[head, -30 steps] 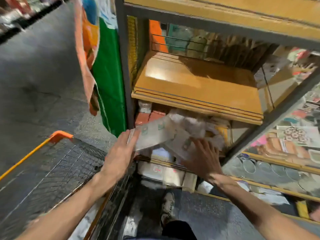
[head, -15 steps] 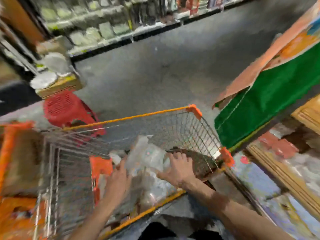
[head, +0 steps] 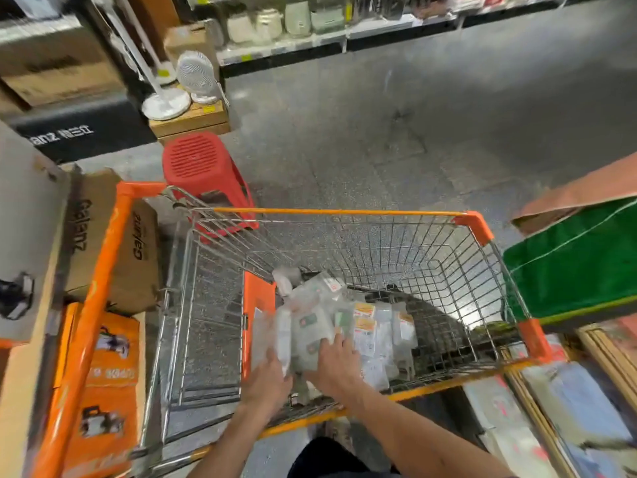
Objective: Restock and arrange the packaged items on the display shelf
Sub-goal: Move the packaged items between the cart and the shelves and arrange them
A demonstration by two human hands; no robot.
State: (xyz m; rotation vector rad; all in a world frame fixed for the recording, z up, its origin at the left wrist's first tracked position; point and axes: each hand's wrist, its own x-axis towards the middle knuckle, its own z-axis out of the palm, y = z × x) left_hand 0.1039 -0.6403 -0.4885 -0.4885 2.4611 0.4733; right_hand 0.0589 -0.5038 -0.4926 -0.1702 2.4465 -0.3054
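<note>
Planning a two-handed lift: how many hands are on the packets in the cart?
2: left hand at the left edge of the packets, right hand on top of them, inside the cart.

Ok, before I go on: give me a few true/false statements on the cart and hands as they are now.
1. Both the left hand and the right hand are inside the cart, on the packets. True.
2. The cart is filled to the rim. False: the packets form a low pile at its near side, and much of the wire floor is bare.
3. A red stool stands beyond the cart. True.
4. The cart's rim is blue. False: it is orange.
</note>
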